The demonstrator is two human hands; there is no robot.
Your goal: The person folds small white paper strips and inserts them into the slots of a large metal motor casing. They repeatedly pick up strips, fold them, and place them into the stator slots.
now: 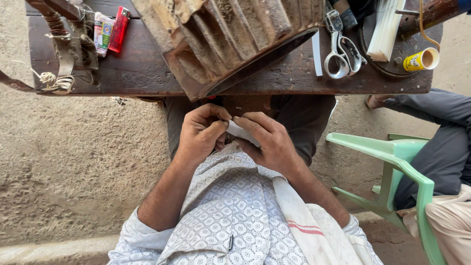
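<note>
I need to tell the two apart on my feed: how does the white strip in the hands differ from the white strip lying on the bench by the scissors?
The held strip is pinched between the left hand and right hand, above the lap; the bench strip lies untouched on the dark wooden bench beside the scissors. The held one is angled and mostly covered by fingers; the bench one lies straight and flat. Both are white and narrow.

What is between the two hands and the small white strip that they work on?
Nothing visible. The left hand and the right hand both pinch the white strip directly with their fingertips, above the lap. The rusty ribbed motor housing lies on the wooden table beyond them, apart from the hands.
</note>
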